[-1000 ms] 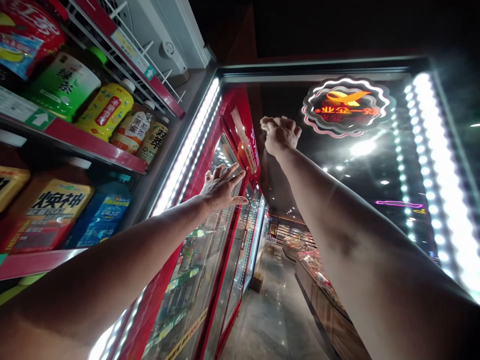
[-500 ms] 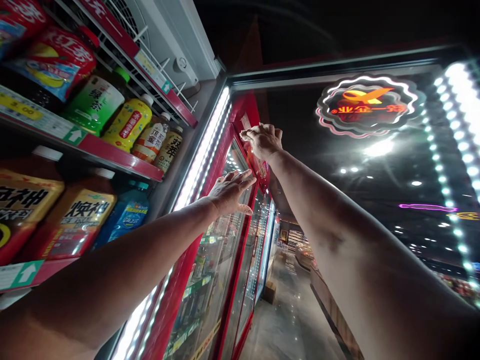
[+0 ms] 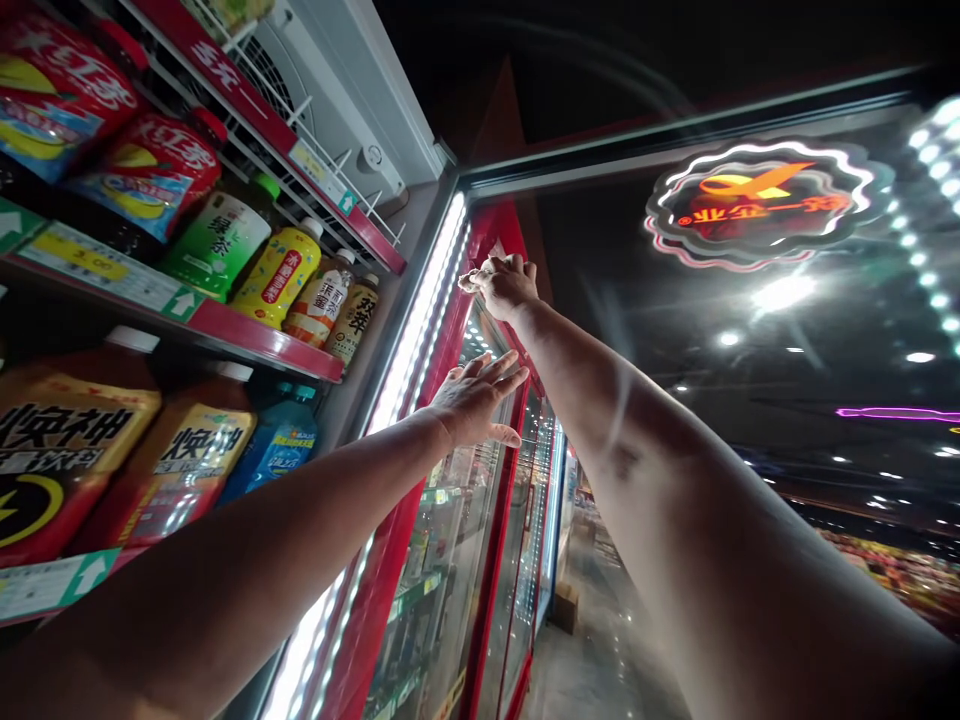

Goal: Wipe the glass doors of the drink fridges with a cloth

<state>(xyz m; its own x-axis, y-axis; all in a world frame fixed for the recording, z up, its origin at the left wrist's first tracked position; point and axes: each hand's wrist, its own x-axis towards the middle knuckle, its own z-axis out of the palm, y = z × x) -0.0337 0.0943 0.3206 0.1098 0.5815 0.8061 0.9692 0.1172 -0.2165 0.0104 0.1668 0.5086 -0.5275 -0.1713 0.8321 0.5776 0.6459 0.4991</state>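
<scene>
At your left: red shelf edge (image 3: 247, 335), glossy plastic bottles (image 3: 277, 272), white wire rack (image 3: 330, 170). LED strip (image 3: 420, 320) beside red door frame (image 3: 367, 630). Your left hand (image 3: 476, 400) flat on frame, fingers spread wide. Your right hand (image 3: 504, 285) higher at frame's top, fingers curled; can't tell if gripping. Right: dark glass (image 3: 675, 330) reflecting scalloped neon sign (image 3: 757, 195).

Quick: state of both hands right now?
Left hand: open, fingers spread, flat against the red door frame.
Right hand: closed, fingertips pinched at the frame's top; what it pinches cannot be told.
</scene>
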